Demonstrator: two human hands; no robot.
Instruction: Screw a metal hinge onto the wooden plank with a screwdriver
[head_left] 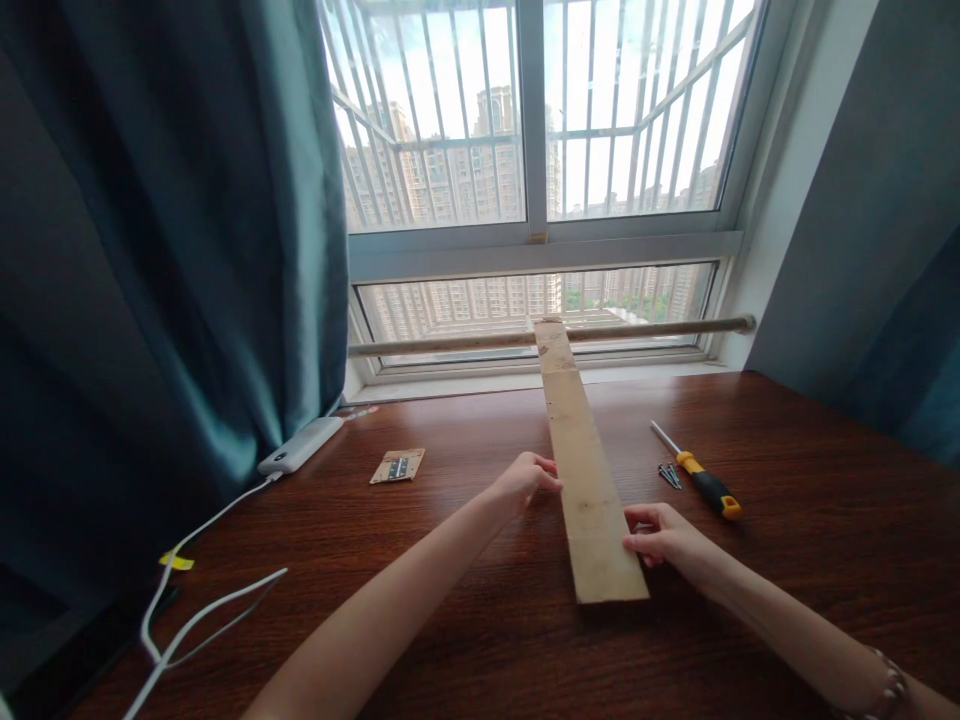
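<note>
A long, pale wooden board (592, 470) runs away from me over the dark table, its far end at the rail by the window. My left hand (529, 476) grips the board's left edge, fingers curled against it. On the right edge, a little nearer to me, my right hand (658, 534) holds the board between thumb and fingers. To the right lie a screwdriver (701, 478) with a yellow and black handle and several screws (670, 477). Left of the board is a small wooden piece (388, 468) with a dark metal hinge-like plate (401, 467) on it.
A white power bank (304, 446) with a white cable (210, 523) lies at the left, beside a blue-green curtain (292, 250). A horizontal rail (465, 343) crosses in front of the barred window at the table's (480, 420) far edge.
</note>
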